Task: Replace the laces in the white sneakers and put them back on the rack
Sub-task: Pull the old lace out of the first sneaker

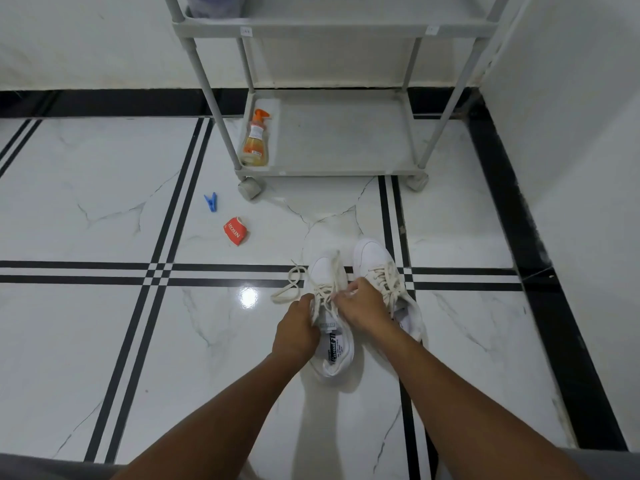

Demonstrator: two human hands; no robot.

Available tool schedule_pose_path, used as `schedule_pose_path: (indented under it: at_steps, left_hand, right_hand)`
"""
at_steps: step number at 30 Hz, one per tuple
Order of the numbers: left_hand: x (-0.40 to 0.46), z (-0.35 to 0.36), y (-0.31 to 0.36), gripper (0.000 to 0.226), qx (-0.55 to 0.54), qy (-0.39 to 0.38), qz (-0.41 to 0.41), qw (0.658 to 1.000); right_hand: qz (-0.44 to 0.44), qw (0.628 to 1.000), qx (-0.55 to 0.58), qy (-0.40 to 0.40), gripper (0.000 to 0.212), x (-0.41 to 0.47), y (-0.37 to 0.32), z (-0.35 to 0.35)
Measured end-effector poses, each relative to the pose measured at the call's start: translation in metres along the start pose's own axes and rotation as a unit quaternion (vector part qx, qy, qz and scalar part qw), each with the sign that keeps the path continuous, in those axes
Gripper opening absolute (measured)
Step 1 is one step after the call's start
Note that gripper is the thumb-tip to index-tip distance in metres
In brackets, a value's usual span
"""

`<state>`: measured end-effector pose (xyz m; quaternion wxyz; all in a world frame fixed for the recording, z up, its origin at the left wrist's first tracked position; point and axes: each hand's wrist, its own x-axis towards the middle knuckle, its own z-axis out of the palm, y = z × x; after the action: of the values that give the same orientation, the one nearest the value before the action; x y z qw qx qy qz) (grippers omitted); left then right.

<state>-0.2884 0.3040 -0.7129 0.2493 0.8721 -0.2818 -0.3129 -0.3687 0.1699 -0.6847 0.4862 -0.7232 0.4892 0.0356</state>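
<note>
Two white sneakers (375, 268) side by side on the floor, cream lace (323, 289) pinched by left hand (298, 327) and right hand (360, 306), fingers curled tight on it, grey rack (332, 29) behind

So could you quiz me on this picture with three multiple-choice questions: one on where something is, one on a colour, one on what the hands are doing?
1. Where is the spray bottle?
A. on the rack's bottom shelf
B. on the floor beside the sneakers
C. in a hand

2. What colour is the clothes peg?
A. green
B. blue
C. yellow

3. What are the left hand and right hand doing?
A. resting flat on the tiles
B. lifting the rack
C. gripping the laces of the left-side sneaker

Answers: 1 A, it stands in the shelf's left corner. 2 B, plainly blue on the white floor. 3 C, both hands curl round the laces.
</note>
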Motion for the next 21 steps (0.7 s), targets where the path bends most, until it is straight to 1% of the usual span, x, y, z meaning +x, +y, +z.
schedule_pose_path:
  at_steps: [2,5,6,7,8,9,10,11,12,13,14,15,16,17,19,20,21]
  left_hand:
    - [0.0,0.0,-0.001,0.041,0.0,0.003,0.004,1.0]
    - [0.0,0.0,-0.002,0.041,0.014,0.001,0.009,1.0]
    - [0.0,0.0,-0.002,0.041,0.02,-0.004,0.01,1.0]
    - [0.0,0.0,-0.001,0.042,0.022,-0.008,0.007,1.0]
    - [0.0,0.0,-0.002,0.043,0.023,-0.009,0.005,1.0]
    - [0.0,0.001,-0.002,0.045,0.023,-0.007,0.005,1.0]
    - [0.001,0.001,-0.003,0.047,0.025,-0.004,0.005,1.0]
    - [0.001,0.002,-0.003,0.049,0.027,-0.003,0.003,1.0]
    - [0.002,0.002,-0.002,0.05,0.027,-0.004,0.004,1.0]
    - [0.002,0.002,-0.003,0.049,0.027,-0.006,0.005,1.0]
    - [0.001,0.002,-0.002,0.049,0.028,-0.007,0.007,1.0]
    - [0.001,0.001,-0.003,0.048,0.029,-0.008,0.007,1.0]
    - [0.0,0.001,-0.003,0.048,0.03,-0.009,0.009,0.999]
    - [0.001,0.001,-0.004,0.048,0.031,-0.01,0.01,0.999]
    - [0.0,0.0,-0.003,0.048,0.035,-0.012,0.011,0.999]
    - [0.0,0.0,-0.003,0.047,0.037,-0.011,0.014,0.999]
    - [0.001,0.001,-0.004,0.046,0.039,-0.009,0.016,0.999]
  right_hand:
    - [-0.036,0.998,-0.05,0.0,0.03,-0.003,0.005,0.007]
    - [-0.054,0.995,-0.074,0.033,0.032,-0.003,-0.001,0.009]
    - [-0.064,0.995,-0.065,0.045,0.031,-0.002,-0.008,0.008]
    - [-0.071,0.995,-0.023,0.065,0.029,-0.001,-0.017,0.004]
    - [-0.073,0.992,0.064,0.085,0.026,0.0,-0.027,-0.001]
    - [-0.072,0.977,0.176,0.1,0.024,0.0,-0.038,-0.007]
    - [-0.067,0.954,0.274,0.105,0.025,0.0,-0.047,-0.014]
    - [-0.059,0.939,0.321,0.105,0.028,0.003,-0.049,-0.018]
    - [-0.048,0.947,0.304,0.096,0.033,0.006,-0.047,-0.021]
    - [-0.034,0.969,0.231,0.078,0.038,0.008,-0.041,-0.021]
    - [-0.017,0.99,0.135,0.046,0.042,0.007,-0.033,-0.018]
    - [0.001,0.999,0.052,0.007,0.041,0.005,-0.023,-0.013]
    - [0.011,1.0,-0.008,-0.025,0.037,0.003,-0.014,-0.008]
    - [0.011,0.998,-0.043,-0.038,0.036,0.002,-0.006,-0.003]
    - [-0.02,0.997,-0.079,-0.014,0.044,0.001,0.0,0.006]
    - [-0.036,0.996,-0.081,0.01,0.043,0.0,-0.002,0.007]
    - [-0.045,0.997,-0.056,0.03,0.039,-0.001,-0.006,0.006]
